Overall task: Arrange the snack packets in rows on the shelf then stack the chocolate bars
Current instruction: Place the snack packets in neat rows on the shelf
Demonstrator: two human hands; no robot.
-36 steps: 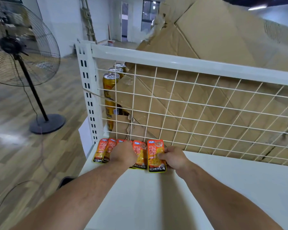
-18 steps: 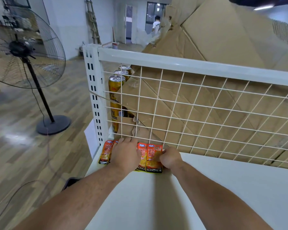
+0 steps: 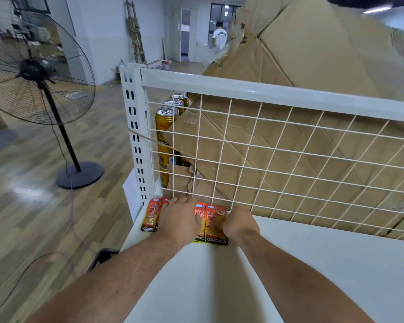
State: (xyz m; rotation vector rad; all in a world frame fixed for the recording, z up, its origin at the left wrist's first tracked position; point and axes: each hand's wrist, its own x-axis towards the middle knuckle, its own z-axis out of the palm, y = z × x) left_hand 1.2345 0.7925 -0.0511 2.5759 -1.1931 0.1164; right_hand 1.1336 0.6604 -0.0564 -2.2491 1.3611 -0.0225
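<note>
**Packets lined up against the mesh**

On the smooth white metal shelf [image 3: 289, 264], the left hand [image 3: 177, 220] lies flat, fingers spread, over a row of glossy orange snack packets [image 3: 151, 215] at the back left corner. The right hand [image 3: 239, 223] curls its fingers onto the rightmost packet [image 3: 214, 220]. Behind stand white wire mesh [image 3: 266, 159], gold cylindrical cans [image 3: 166, 122] and creased brown cardboard sheets [image 3: 313, 54].

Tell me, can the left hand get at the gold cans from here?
Probably not. The left hand lies on the packets this side of the mesh; the cans stand behind it, and its openings look too small for a hand.
</note>
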